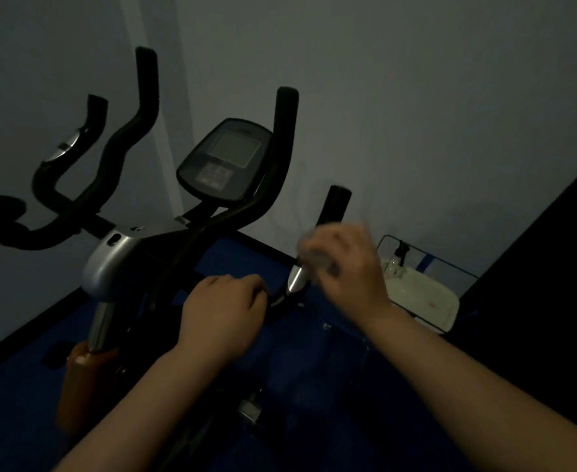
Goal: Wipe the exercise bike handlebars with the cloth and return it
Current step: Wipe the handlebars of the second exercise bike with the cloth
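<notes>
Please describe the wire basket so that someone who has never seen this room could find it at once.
Start from the exercise bike standing against the pale wall. Look to its right, past the right hand, to the floor where the wall meets a dark panel. The wire basket sits there: a thin dark frame holding a pale tub and a pump bottle, the only light-coloured things at floor level.

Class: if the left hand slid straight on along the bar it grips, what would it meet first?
Probably the shiny metal sensor plate just beyond the left hand, then the blurred right hand; depth is unclear.
</notes>
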